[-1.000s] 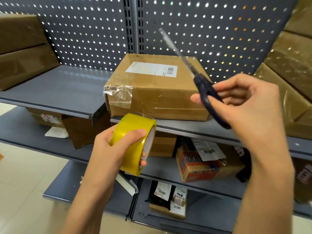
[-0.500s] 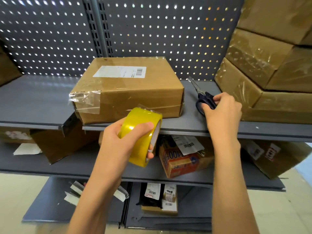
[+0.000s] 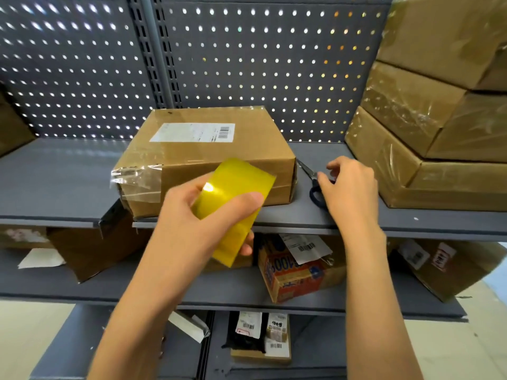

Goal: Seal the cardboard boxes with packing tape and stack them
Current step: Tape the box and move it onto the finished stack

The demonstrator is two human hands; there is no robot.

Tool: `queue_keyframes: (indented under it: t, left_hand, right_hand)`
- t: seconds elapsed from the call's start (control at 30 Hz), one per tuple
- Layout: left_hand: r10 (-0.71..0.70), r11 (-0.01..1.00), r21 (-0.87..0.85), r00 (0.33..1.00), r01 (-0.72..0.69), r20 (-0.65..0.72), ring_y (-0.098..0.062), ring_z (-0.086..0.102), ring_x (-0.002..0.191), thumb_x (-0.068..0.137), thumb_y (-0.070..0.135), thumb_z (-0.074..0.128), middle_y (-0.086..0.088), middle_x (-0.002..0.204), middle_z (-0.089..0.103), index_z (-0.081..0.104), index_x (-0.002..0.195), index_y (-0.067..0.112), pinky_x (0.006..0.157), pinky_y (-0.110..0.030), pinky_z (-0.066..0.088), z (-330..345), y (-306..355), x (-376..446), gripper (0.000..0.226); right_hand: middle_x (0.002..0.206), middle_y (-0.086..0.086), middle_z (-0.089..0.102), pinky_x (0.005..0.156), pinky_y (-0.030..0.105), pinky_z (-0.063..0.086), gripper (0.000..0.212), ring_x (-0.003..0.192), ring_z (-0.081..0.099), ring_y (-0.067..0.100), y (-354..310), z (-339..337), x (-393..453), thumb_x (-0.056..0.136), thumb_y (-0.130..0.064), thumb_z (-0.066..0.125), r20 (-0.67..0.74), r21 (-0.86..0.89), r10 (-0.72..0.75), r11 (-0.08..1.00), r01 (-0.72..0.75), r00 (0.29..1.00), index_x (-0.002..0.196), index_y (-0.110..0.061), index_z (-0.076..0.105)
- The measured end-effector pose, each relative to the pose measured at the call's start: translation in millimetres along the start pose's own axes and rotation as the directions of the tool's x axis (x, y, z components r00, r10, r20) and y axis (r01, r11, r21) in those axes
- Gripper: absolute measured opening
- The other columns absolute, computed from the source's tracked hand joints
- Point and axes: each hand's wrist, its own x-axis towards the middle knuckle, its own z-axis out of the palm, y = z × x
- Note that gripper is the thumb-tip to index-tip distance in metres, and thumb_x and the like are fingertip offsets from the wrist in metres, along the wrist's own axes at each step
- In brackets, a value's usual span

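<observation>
A brown cardboard box (image 3: 225, 157) with a white label and clear tape lies on the grey shelf (image 3: 55, 182). A loose flap of clear tape (image 3: 134, 182) hangs off its left front corner. My left hand (image 3: 181, 218) grips a yellow roll of packing tape (image 3: 236, 193) in front of the box, with the roll seen edge-on. Black-handled scissors (image 3: 308, 171) lie on the shelf right of the box. My right hand (image 3: 351, 187) hovers over their handles with fingers loosely curled and nothing held in them.
Taped cardboard boxes (image 3: 411, 127) are stacked at the right end of the shelf, against the perforated back panel (image 3: 247, 64). Another box edge (image 3: 11, 127) shows at far left. Lower shelves hold an orange printed carton (image 3: 296, 275), brown boxes and small packets.
My right hand carried the scissors down from mid-air, laid them on the shelf beside the box and loosened its hold. My left hand turned the tape roll edge-on and raised it towards the box.
</observation>
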Motion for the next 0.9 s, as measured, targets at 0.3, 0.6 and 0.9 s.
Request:
queue_keyframes:
  t: [0.3, 0.6, 0.9]
  left_hand:
    - [0.372, 0.789, 0.480, 0.920, -0.384, 0.124, -0.005, 0.062, 0.052, 0.064, 0.045, 0.075, 0.004, 0.063, 0.065, 0.068, 0.074, 0.032, 0.047, -0.023, 0.050, -67.4, 69.1, 39.8, 0.017]
    - [0.384, 0.313, 0.914, 0.914, -0.258, 0.127, -0.024, 0.057, 0.062, 0.052, 0.065, 0.050, -0.005, 0.064, 0.058, 0.064, 0.079, 0.014, 0.057, -0.035, 0.045, -189.3, 57.0, 94.3, 0.059]
    - [0.166, 0.168, 0.966, 0.972, -0.195, 0.167, -0.032, 0.060, 0.097, 0.074, 0.042, 0.073, -0.007, 0.107, 0.066, 0.061, 0.116, 0.017, 0.067, -0.030, 0.033, -283.0, -9.7, 144.4, 0.050]
  right_hand:
    - [0.106, 0.005, 0.065, 0.080, 0.039, 0.045, 0.024, 0.099, 0.057, 0.027, -73.9, -29.6, 16.3, 0.095, -0.031, 0.053, -0.108, 0.002, -0.291, 0.956, 0.293, 0.951, 0.106, -0.013, 0.065]
    - [0.107, 0.001, 0.063, 0.074, 0.032, 0.037, 0.025, 0.097, 0.056, 0.023, -173.4, 8.1, 2.4, 0.095, -0.034, 0.050, -0.013, 0.005, -0.451, 0.893, 0.451, 0.893, 0.108, -0.016, 0.062]
    - [0.100, 0.004, 0.064, 0.082, 0.039, 0.046, 0.022, 0.096, 0.058, 0.026, -260.9, 49.0, -25.5, 0.093, -0.029, 0.052, 0.035, 0.004, -0.465, 0.885, 0.466, 0.884, 0.101, -0.012, 0.063]
